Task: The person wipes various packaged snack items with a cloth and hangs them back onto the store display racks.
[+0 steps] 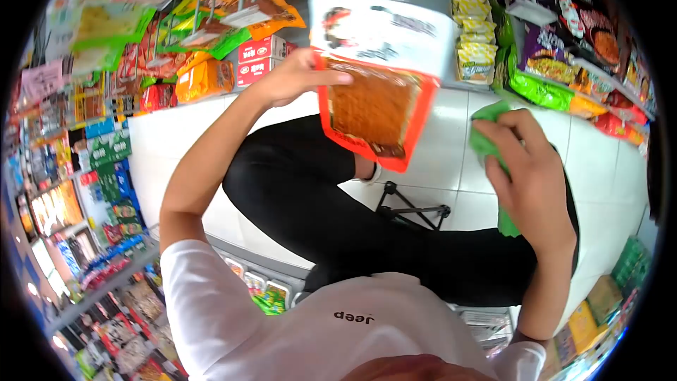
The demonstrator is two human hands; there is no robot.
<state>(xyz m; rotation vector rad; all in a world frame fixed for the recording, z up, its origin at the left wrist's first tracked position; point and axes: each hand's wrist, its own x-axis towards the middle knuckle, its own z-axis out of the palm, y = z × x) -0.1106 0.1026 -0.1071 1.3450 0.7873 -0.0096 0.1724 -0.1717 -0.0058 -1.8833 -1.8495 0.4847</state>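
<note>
My left hand grips a snack packet by its left edge, thumb across the front. The packet is white on top with a red-orange border, and a clear window shows brown food inside. It is held up in front of me, above my legs. To the right, my right hand is closed around a green cloth, parts of which stick out above and below the fingers. The cloth and the packet are apart.
Hanging snack bags fill the racks on the left. Red-and-white boxes and yellow packets stand on the shelf ahead. More bags hang at right. Below, a black folding stool's legs rest on the white tiled floor.
</note>
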